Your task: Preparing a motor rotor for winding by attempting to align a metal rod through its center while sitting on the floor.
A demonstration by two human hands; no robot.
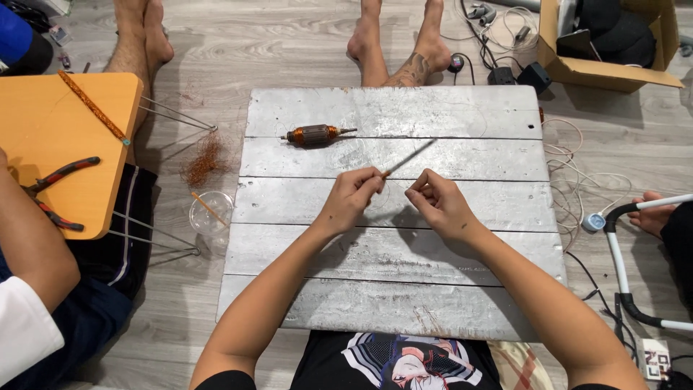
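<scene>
Fingers of left hand pinch thin rod (over board).

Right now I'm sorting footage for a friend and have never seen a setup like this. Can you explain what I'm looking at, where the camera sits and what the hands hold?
There is no machine here: a person sits on the floor and works with two bare hands. The single picture comes from a camera worn on that person's head, looking down.

In front of them lies a grey board of wooden planks. On it, near the far side, rests a small motor part wound with copper wire.

The left hand pinches one end of a thin rod-like tool, which slants away over the board. The right hand is curled close beside it; its fingers seem to pinch something very fine, too thin to make out.

Other people sit around: a neighbour on the left has an orange table with red-handled pliers. A tangle of copper wire and a clear cup lie on the floor.
</scene>
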